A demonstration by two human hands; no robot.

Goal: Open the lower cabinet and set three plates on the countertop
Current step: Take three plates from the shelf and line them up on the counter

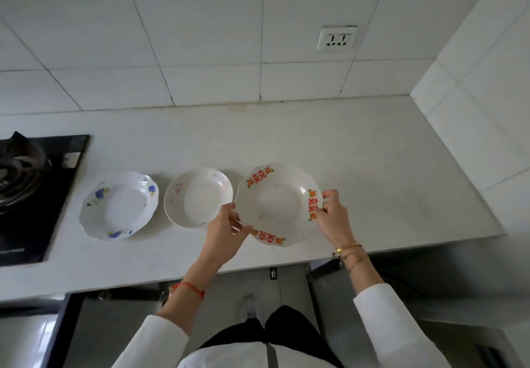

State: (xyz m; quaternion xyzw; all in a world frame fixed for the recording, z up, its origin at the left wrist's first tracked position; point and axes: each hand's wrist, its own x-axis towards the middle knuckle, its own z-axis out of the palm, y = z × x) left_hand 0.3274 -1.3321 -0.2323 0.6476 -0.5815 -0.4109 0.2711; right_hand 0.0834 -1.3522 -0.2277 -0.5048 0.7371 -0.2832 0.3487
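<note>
A white plate with red and orange marks [276, 204] is above the white countertop [372, 172], near its front edge. My left hand [226, 230] pinches its left rim and my right hand [332, 215] pinches its right rim. Whether the plate touches the counter I cannot tell. Left of it a smaller white plate with faint pink marks [199, 197] rests on the counter. Further left lies a white plate with blue flowers [119, 205]. Below the counter edge the lower cabinet [324, 281] stands open, its inside dark.
A black gas hob [34, 192] with a burner fills the counter's left end. The tiled wall behind carries a socket [337, 39]. A tiled wall closes the right side [473, 109]. My legs and the floor show below.
</note>
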